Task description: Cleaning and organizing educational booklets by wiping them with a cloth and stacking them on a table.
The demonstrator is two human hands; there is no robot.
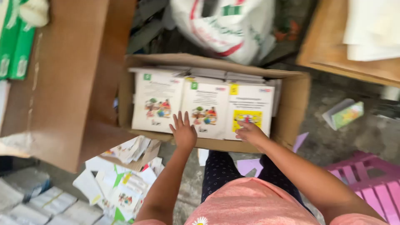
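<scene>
Both hands (183, 132) (249, 131) rest on booklets (206, 109) in a cardboard box (296, 104).

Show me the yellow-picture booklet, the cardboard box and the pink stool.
yellow-picture booklet (250, 109), head view, on its white cover.
cardboard box (296, 104), head view, on its right wall.
pink stool (375, 183), head view, on its slatted top.

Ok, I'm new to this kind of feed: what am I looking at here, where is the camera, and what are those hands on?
There is no machine here. One camera sits on a person's head and looks down, so the two bare arms reaching up from the bottom are that person's own. The left hand lies flat, fingers spread, on the near edge of a white booklet inside an open cardboard box. The right hand touches the booklet with the yellow picture. Neither has a closed grip on anything. The box holds rows of such booklets. Loose booklets lie on the floor at left, a pink plastic stool at right.
</scene>
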